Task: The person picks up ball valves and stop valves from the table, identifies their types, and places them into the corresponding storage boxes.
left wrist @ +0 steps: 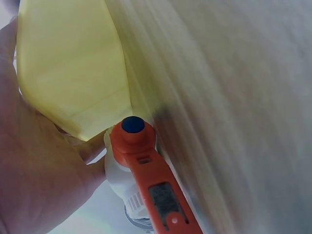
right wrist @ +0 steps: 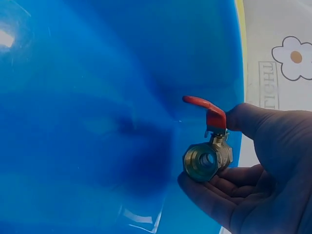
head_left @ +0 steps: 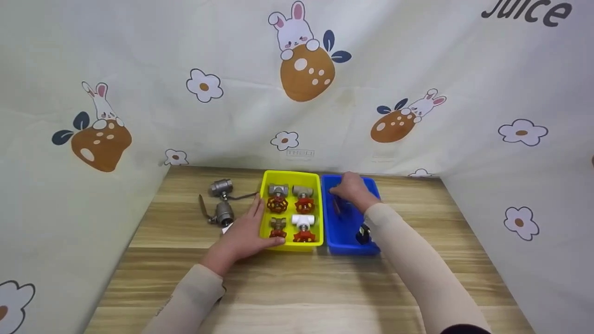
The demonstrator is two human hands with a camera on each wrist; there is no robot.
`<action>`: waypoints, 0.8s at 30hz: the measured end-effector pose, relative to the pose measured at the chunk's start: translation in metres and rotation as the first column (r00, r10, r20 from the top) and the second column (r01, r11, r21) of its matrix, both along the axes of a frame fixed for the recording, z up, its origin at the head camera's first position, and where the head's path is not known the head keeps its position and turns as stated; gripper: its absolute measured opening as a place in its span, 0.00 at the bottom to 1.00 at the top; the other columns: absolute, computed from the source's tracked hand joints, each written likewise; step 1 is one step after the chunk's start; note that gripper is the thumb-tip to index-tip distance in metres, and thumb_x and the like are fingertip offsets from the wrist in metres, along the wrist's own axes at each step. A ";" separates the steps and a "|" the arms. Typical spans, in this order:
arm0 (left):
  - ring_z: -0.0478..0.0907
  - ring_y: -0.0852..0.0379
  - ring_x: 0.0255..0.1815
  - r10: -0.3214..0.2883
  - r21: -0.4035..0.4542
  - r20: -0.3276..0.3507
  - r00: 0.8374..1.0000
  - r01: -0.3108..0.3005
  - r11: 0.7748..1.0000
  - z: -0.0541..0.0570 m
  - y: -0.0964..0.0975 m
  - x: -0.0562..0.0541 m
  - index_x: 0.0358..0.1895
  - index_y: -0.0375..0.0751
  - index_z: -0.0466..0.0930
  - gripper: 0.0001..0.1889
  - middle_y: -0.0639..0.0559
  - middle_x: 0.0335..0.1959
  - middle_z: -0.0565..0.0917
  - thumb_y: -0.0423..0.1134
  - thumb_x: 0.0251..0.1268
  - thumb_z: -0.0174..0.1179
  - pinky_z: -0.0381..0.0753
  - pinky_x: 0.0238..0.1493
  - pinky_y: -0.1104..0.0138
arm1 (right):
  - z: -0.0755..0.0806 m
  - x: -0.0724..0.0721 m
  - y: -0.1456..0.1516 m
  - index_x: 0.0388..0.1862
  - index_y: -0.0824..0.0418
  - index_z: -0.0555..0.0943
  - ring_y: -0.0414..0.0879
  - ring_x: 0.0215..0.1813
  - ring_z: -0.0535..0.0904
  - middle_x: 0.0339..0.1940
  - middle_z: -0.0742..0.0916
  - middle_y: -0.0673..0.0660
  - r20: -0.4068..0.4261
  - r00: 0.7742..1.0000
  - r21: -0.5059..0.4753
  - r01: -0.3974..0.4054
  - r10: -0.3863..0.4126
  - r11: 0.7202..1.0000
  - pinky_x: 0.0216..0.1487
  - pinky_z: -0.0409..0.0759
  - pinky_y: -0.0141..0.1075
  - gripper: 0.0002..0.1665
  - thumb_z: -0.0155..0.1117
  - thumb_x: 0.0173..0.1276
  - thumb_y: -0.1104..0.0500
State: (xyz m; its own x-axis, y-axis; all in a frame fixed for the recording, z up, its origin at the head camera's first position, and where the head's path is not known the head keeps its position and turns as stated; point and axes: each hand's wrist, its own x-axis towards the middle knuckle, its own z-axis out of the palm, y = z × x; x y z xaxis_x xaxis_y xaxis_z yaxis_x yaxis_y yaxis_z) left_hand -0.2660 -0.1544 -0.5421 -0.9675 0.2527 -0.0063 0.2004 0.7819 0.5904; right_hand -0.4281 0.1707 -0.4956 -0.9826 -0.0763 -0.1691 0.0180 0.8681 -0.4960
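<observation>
My left hand [head_left: 245,232] rests against the left side of a yellow bin [head_left: 287,174], its fingers extended along the wall and its thumb over the front rim. The bin holds gate valves with red handwheels, including a white one [head_left: 303,221]. Close by that hand in the left wrist view is a white plastic valve with an orange lever [left wrist: 155,187]; from above, the hand mostly hides it. My right hand [head_left: 353,189] is inside the blue bin [head_left: 343,249]. In the right wrist view it pinches a brass ball valve [right wrist: 207,158] with a red lever, its threaded opening facing the camera.
On the wood-grain table [head_left: 287,292], left of the yellow bin, lie two metal ball valves, one behind [head_left: 221,187] and one nearer [head_left: 224,212]. A black-handled item [head_left: 363,234] is in the blue bin's front right, partly behind the right sleeve. A printed cloth [head_left: 232,125] rises behind.
</observation>
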 end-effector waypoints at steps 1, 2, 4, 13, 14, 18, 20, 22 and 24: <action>0.62 0.27 0.84 0.001 -0.001 0.003 1.000 -0.001 1.000 0.000 0.000 0.000 0.93 0.43 0.42 0.71 0.44 0.94 0.35 0.78 0.59 0.72 0.69 0.79 0.36 | -0.001 0.001 -0.001 0.26 0.58 0.77 0.46 0.25 0.77 0.21 0.77 0.50 0.003 1.000 -0.003 0.008 -0.008 1.000 0.28 0.75 0.37 0.18 0.75 0.72 0.55; 0.62 0.27 0.84 0.001 -0.002 0.002 1.000 -0.001 1.000 0.000 0.000 0.000 0.93 0.43 0.42 0.71 0.43 0.94 0.35 0.78 0.59 0.71 0.69 0.79 0.35 | -0.001 0.002 -0.002 0.29 0.59 0.78 0.46 0.26 0.78 0.23 0.78 0.51 0.002 1.000 -0.009 0.014 -0.014 1.000 0.28 0.76 0.37 0.16 0.75 0.72 0.56; 0.62 0.26 0.84 0.000 -0.005 0.001 1.000 0.000 1.000 0.001 0.000 0.001 0.93 0.43 0.43 0.70 0.43 0.94 0.36 0.78 0.60 0.71 0.69 0.78 0.35 | -0.001 0.004 -0.003 0.34 0.63 0.81 0.48 0.29 0.79 0.26 0.80 0.53 -0.005 1.000 -0.017 0.024 -0.024 1.000 0.30 0.77 0.38 0.14 0.75 0.72 0.56; 0.60 0.27 0.85 0.001 -0.015 0.007 1.000 0.000 1.000 0.003 0.000 0.001 0.93 0.44 0.42 0.70 0.43 0.94 0.36 0.78 0.60 0.71 0.68 0.79 0.36 | -0.005 0.008 -0.007 0.49 0.67 0.81 0.53 0.39 0.85 0.38 0.86 0.59 0.025 0.997 -0.066 0.078 -0.077 0.995 0.43 0.86 0.44 0.16 0.74 0.75 0.56; 0.60 0.27 0.85 0.000 -0.015 0.007 1.000 0.001 1.000 0.003 0.000 0.001 0.93 0.44 0.42 0.70 0.43 0.94 0.36 0.78 0.60 0.71 0.68 0.79 0.36 | -0.007 0.005 -0.005 0.45 0.66 0.81 0.52 0.37 0.85 0.35 0.85 0.59 0.013 0.998 -0.065 0.069 -0.068 0.996 0.40 0.85 0.43 0.15 0.74 0.74 0.56; 0.60 0.27 0.85 -0.005 -0.014 0.000 1.000 0.005 1.000 0.001 0.000 0.001 0.93 0.42 0.43 0.70 0.42 0.94 0.36 0.78 0.61 0.71 0.68 0.79 0.36 | -0.007 0.008 -0.005 0.40 0.64 0.80 0.50 0.32 0.82 0.30 0.82 0.57 -0.036 0.998 -0.048 0.053 -0.054 0.997 0.35 0.81 0.40 0.13 0.73 0.71 0.57; 0.59 0.27 0.86 -0.009 -0.019 0.000 1.000 0.009 1.000 0.001 0.000 0.000 0.93 0.41 0.43 0.69 0.42 0.94 0.36 0.77 0.62 0.70 0.68 0.80 0.36 | -0.008 0.010 -0.005 0.39 0.64 0.80 0.50 0.31 0.82 0.29 0.82 0.56 -0.058 0.997 -0.037 0.047 -0.049 0.998 0.34 0.80 0.39 0.12 0.73 0.71 0.57; 0.59 0.27 0.86 -0.007 -0.025 0.002 1.000 0.007 1.000 0.001 0.000 0.000 0.93 0.42 0.42 0.69 0.42 0.94 0.36 0.77 0.62 0.70 0.67 0.80 0.37 | -0.006 0.013 -0.008 0.40 0.64 0.81 0.50 0.32 0.82 0.30 0.82 0.56 -0.055 0.996 -0.030 0.064 -0.066 0.998 0.35 0.81 0.39 0.12 0.73 0.73 0.57; 0.59 0.27 0.85 -0.008 -0.028 0.000 1.000 0.008 1.000 0.000 0.000 0.000 0.93 0.41 0.43 0.69 0.42 0.94 0.36 0.78 0.62 0.70 0.68 0.80 0.36 | -0.007 0.013 -0.009 0.40 0.64 0.81 0.50 0.33 0.83 0.30 0.82 0.56 -0.054 0.996 -0.027 0.076 -0.078 0.997 0.35 0.81 0.39 0.13 0.73 0.75 0.56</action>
State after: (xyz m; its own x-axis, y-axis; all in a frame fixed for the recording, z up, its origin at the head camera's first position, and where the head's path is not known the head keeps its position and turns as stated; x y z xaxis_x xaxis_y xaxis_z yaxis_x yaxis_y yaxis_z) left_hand -0.2659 -0.1547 -0.5417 -0.9656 0.2598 -0.0136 0.2063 0.7965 0.5684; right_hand -0.4148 0.1613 -0.5027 -0.9935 -0.0036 -0.1134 0.0562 0.8527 -0.5194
